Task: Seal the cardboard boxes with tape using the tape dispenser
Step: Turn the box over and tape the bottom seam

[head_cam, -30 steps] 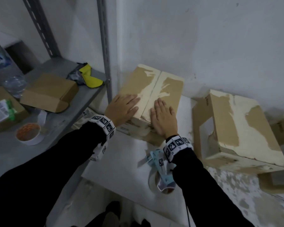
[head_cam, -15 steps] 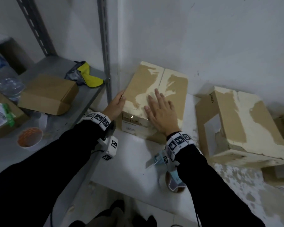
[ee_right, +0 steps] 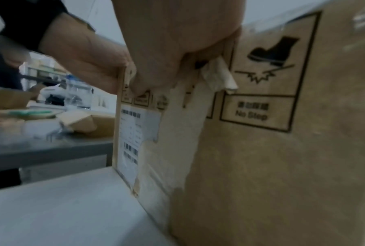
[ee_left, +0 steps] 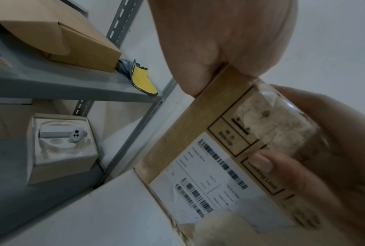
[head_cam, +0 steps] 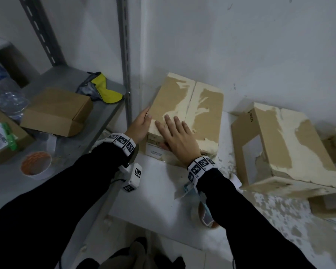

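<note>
A worn cardboard box (head_cam: 188, 105) with peeled patches stands on a white platform (head_cam: 159, 191) against the wall; its labelled front face fills the wrist views (ee_left: 198, 149) (ee_right: 261, 166). My left hand (head_cam: 142, 123) (ee_left: 219, 33) lies with straight fingers along the box's left side, thumb at the top edge. My right hand (head_cam: 176, 133) (ee_right: 177, 41) lies flat on the left top flap, its thumb (ee_left: 261, 163) down the front face. The blue tape dispenser (head_cam: 204, 212) lies on the platform under my right forearm, mostly hidden.
A second worn box (head_cam: 283, 146) lies to the right, with another behind it. The grey shelf (head_cam: 70, 148) on the left holds a small cardboard box (head_cam: 58, 111), a yellow-grey glove (head_cam: 103, 90) and a tape roll (head_cam: 36, 166). Its metal upright (head_cam: 124, 55) stands beside the box.
My left hand has left the box top and gone to its left side. My right hand has slid leftwards across the top, from the right flap onto the left one.
</note>
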